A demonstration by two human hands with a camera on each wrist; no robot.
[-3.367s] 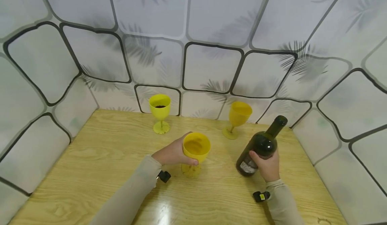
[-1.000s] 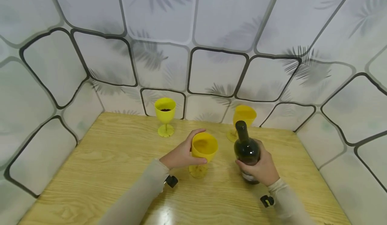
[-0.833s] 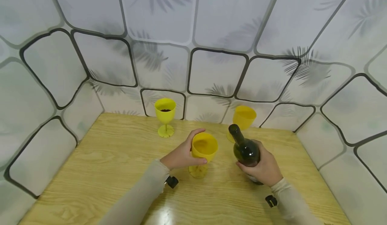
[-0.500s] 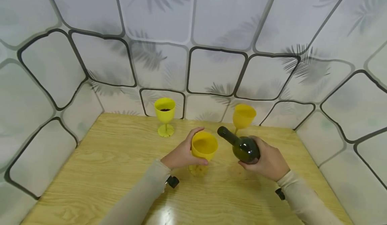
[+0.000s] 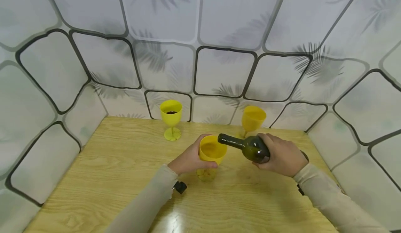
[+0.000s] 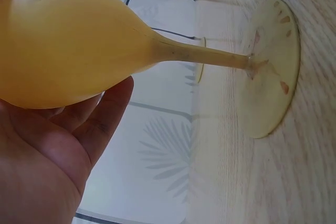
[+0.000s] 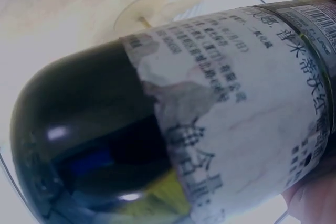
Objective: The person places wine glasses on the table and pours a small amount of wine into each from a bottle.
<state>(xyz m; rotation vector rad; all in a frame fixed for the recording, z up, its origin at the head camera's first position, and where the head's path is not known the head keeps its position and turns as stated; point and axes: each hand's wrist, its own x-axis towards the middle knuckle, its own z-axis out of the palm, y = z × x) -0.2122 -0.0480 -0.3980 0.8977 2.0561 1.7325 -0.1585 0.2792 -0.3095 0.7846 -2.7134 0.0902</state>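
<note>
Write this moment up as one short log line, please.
left hand: holds near goblet upright on table | right hand: grips dark bottle, tipped, mouth over goblet rim | behind: two more yellow goblets

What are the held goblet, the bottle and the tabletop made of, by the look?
Goblet: opaque yellow, matte, with a thin seam line along bowl and stem in the left wrist view; probably moulded plastic.
Bottle: dark green, glossy, sharp highlights; likely glass, with a torn, worn paper label.
Tabletop: pale wood grain with a glare patch; varnished plywood or laminate, cannot tell which.

Chinese characters and a barcode on the dark bottle's torn label [image 7: 247,108], mostly illegible.
</note>
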